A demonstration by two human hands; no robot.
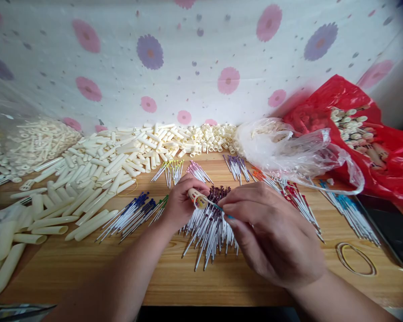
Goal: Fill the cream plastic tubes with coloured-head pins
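Observation:
My left hand (179, 205) is closed around a cream slotted pen barrel piece (198, 199), its open end facing right with bits of colour inside. My right hand (275, 232) pinches a thin white pen refill (214, 205) with a blue end, and the refill's other end reaches the opening of the barrel piece. A second blue tip shows between the right fingers; whether it belongs to another refill I cannot tell. Below both hands lies a fanned pile of dark-tipped refills (210, 237). Dark blue-tipped refills (127, 217) lie left of the left hand.
Cream pen tubes (97, 167) are heaped at the left and back. Red-tipped refills (302, 201) and light-blue-tipped refills (352, 214) lie at right, near a phone (389, 228) and rubber bands (356, 259). Behind them sit a clear bag (289, 147) and a red bag (342, 98).

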